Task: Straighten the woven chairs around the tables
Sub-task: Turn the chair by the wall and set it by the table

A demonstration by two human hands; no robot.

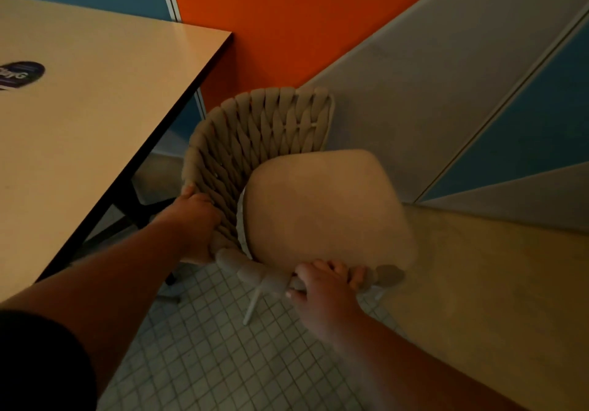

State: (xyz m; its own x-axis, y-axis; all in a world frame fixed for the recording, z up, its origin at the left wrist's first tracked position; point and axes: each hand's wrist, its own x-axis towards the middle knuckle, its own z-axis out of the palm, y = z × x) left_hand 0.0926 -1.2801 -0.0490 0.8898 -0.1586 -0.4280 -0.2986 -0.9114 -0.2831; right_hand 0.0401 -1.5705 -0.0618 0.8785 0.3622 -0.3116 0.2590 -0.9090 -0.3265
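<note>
A beige woven chair with a tan seat cushion stands beside the right edge of a pale table. Its curved woven back faces the table and the orange wall. My left hand grips the woven rim of the backrest on the side nearest the table. My right hand is closed around the woven armrest at the near edge of the seat. One white chair leg shows below the seat; the other legs are hidden.
The table has a dark edge, black legs and a dark round sticker. An orange wall panel, then grey and blue panels, stand close behind the chair. Small white tiles cover the floor, with a yellowish strip at right.
</note>
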